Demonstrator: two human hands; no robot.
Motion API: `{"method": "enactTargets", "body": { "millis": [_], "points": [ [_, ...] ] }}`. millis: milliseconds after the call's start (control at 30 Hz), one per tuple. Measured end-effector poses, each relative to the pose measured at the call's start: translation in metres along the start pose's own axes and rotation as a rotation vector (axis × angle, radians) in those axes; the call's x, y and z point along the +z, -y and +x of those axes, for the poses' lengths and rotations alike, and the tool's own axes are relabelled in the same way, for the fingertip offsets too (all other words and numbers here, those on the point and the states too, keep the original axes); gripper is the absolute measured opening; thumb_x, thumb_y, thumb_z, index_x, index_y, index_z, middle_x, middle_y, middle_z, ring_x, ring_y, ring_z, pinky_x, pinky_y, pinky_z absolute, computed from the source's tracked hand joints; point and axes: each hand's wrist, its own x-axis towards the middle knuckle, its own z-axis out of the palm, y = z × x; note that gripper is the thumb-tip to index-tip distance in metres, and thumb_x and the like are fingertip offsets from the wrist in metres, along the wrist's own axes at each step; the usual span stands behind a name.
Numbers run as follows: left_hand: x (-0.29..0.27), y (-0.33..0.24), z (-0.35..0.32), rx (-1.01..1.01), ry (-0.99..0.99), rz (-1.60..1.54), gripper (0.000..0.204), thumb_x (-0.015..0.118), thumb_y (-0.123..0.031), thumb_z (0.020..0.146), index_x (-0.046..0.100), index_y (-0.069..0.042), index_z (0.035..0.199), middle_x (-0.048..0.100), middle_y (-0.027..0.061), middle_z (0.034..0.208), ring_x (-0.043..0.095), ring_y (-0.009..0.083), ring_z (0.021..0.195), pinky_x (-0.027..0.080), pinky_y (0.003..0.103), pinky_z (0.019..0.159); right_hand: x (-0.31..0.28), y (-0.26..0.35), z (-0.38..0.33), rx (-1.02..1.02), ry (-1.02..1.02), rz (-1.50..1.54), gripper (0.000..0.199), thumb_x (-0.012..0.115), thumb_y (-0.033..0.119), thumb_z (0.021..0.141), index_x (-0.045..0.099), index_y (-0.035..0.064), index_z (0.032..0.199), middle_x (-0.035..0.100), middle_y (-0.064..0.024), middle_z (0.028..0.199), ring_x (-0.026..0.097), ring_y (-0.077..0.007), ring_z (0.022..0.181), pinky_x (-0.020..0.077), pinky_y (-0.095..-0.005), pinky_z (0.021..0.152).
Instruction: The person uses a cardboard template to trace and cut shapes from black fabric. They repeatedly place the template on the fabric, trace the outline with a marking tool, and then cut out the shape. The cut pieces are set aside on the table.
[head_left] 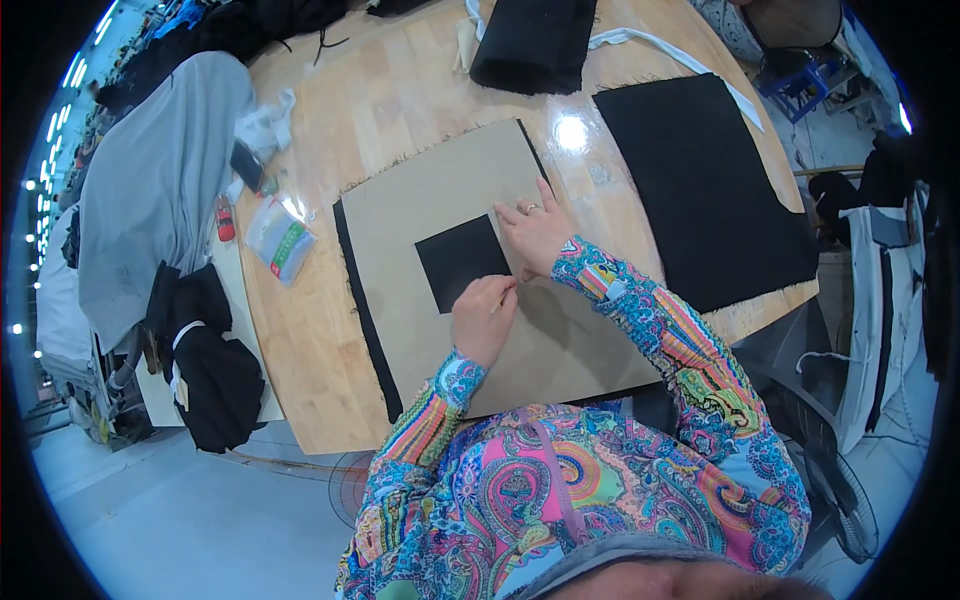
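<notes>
A large tan sheet (400, 215), perhaps card, lies on black fabric whose dark edge (362, 310) shows along its left side. Near its middle is a black square (462, 262); I cannot tell whether it is a cut-out or a patch. My left hand (483, 320) is closed in a pinch at the square's lower right corner, and what it holds is too small to make out. My right hand (535, 232), with a ring on one finger, lies spread on the sheet beside the square's right edge, its fingers stretched out.
Black fabric pieces (705, 190) lie at the right of the wooden table (300, 350); a folded black bundle (532, 45) sits at the far side. On the left are a plastic packet (280, 240), a red object (225, 218) and grey cloth (165, 190). A fan (835, 490) stands lower right.
</notes>
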Motion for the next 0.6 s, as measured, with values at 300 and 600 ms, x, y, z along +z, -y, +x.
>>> {"method": "enactTargets", "body": {
  "millis": [300,600],
  "points": [
    [-0.019,-0.007,-0.008,-0.005,-0.066,-0.007,0.011,0.064,-0.005,0.08,0.068,-0.002,0.089,0.066,0.0126,0.085,0.064,0.0251,0.077,0.051,0.032,0.071,0.0,0.004,-0.002,-0.018,-0.06,0.029,0.09,0.087,0.029,0.052,0.05,-0.0018,0.127,0.048,-0.0055,0.131,0.05,-0.0257,0.118,0.0102,-0.0579,0.112],
    [-0.105,0.089,-0.064,-0.364,-0.379,0.289,0.018,0.057,-0.018,0.089,0.057,-0.002,0.097,0.062,0.0154,0.085,0.062,0.0308,0.077,0.048,0.038,0.07,0.009,0.001,-0.004,-0.009,-0.022,0.072,0.096,0.086,0.03,0.052,0.041,0.0028,0.133,0.041,-0.0056,0.137,0.042,-0.025,0.125,0.0117,-0.0585,0.111]
  ]
}}
